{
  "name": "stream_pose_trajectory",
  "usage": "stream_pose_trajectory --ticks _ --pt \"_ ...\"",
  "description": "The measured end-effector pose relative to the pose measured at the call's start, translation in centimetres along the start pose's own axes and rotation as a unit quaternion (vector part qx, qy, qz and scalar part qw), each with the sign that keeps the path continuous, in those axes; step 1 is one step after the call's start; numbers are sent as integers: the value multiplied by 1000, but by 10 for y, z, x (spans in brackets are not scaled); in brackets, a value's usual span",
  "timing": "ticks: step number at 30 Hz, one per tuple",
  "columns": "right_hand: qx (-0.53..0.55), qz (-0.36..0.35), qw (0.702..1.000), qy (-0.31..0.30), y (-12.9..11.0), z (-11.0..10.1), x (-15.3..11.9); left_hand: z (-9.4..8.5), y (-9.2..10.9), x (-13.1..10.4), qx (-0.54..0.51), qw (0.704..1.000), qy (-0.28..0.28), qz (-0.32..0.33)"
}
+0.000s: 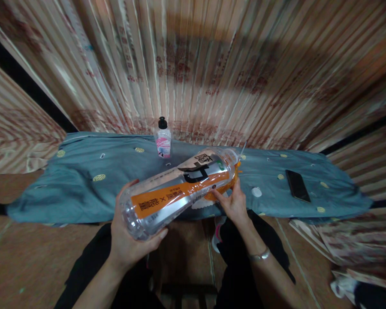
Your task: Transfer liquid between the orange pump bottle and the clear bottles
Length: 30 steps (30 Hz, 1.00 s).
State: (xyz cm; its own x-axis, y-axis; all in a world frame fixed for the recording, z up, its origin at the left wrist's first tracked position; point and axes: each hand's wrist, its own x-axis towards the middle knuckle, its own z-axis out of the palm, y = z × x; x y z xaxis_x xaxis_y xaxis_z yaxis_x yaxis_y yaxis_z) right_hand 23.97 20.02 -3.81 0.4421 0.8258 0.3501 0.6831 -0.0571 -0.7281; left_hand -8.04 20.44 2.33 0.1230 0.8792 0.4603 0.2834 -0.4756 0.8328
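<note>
A large clear plastic bottle (176, 191) with an orange and silver label lies almost level in front of me. My left hand (128, 238) cups its base from below. My right hand (233, 201) holds an orange object (223, 189) under the bottle's neck end; what the object is I cannot tell. The bottle's open neck points away toward the blue cloth (83, 180). A thin rod (243, 149) sticks up just past the neck.
The blue cloth covers a low long surface. On it stand a small pink-labelled bottle with a black cap (163, 139), a black phone (297, 185) at right and a small white disc (256, 192). Striped curtains (212, 64) hang behind.
</note>
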Motion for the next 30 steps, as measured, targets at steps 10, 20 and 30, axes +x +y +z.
stream_pose_trajectory --ticks 10,20,30 --pt "9 7 1000 0 -3 -1 0 0 -1 1 10 1000 -12 17" --pt "4 -3 1000 6 0 0 0 4 3 3 13 1000 27 -4" --pt "3 5 1000 8 -1 0 -1 7 9 4 10 999 40 0"
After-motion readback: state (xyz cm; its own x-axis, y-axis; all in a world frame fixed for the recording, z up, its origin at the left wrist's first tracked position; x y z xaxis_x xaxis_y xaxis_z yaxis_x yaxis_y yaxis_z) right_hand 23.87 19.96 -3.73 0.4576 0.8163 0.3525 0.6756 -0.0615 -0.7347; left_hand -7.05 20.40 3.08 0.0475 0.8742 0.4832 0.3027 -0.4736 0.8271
